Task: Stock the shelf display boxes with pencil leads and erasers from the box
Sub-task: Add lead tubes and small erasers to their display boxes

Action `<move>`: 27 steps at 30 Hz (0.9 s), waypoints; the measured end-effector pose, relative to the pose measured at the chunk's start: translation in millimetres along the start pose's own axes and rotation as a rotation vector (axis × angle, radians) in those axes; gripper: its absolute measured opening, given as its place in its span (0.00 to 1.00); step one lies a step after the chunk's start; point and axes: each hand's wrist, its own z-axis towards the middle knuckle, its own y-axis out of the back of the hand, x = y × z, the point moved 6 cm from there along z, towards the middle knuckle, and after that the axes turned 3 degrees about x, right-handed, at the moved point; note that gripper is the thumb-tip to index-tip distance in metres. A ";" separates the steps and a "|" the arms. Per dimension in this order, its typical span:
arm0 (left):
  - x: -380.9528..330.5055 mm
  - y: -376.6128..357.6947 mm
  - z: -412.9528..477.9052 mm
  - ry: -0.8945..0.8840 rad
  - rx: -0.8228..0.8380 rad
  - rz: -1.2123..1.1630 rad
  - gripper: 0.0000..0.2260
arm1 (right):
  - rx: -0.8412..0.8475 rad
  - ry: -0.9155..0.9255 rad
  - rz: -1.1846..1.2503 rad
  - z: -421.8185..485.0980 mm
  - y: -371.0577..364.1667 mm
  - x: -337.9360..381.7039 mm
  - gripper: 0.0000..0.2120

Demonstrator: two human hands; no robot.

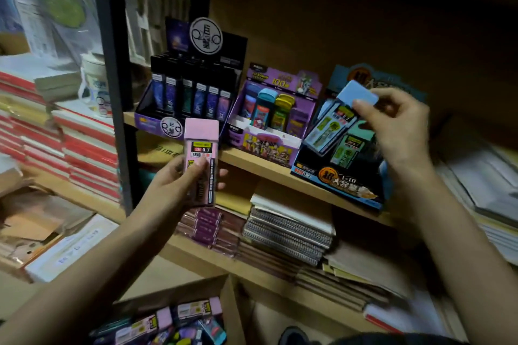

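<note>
Three display boxes stand in a row on the wooden shelf (252, 158) in the middle of the frame. The dark display box (157, 117) on the left shows six tall purple and blue packs in its front row. The purple display box (266, 145) in the middle holds four fat little cases: one red and blue, one teal, one yellow-green and one purple. The blue display box (336, 180) on the right holds two cases. One is the blue lead case (330, 123), which leans up and to the right, and the other is a teal lead case (350, 147) just beside it. The person's right hand (398, 126) pinches the pale top end of the blue lead case with its fingertips. The left hand (179, 185) is wrapped around one pink lead case (200, 154) and holds it upright in front of the dark display box, left of centre. At the bottom of the frame an open cardboard box (224, 288) holds a heap of more packs, too many and too blurry to count. Spiral notebooks (288, 230) lie in a pile on the shelf below. Red-edged books (87, 148) are stacked at the left, with one white mug (95, 87) on top of them.
</note>
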 end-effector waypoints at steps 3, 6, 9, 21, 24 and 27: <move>4.2 -5.9 3.3 -0.012 -0.003 0.017 0.11 | -0.019 0.084 -0.148 15.3 5.1 -0.8 0.09; 8.7 -9.5 4.3 -0.013 -0.013 0.030 0.09 | 0.015 0.127 -0.281 22.7 -3.3 -7.5 0.09; 13.7 -12.1 4.9 -0.007 -0.007 0.048 0.11 | 0.090 0.167 -0.375 24.1 -15.4 -19.7 0.10; 24.2 -17.6 0.7 -0.028 0.072 0.158 0.09 | 0.149 0.193 -0.431 22.1 -25.4 -38.8 0.11; 25.4 -20.7 0.5 -0.014 0.087 0.143 0.10 | 0.104 0.240 -0.580 25.2 -27.0 -40.1 0.10; 25.6 -26.7 -0.1 0.002 0.087 0.107 0.10 | 0.124 0.208 -0.642 25.2 -28.6 -45.5 0.11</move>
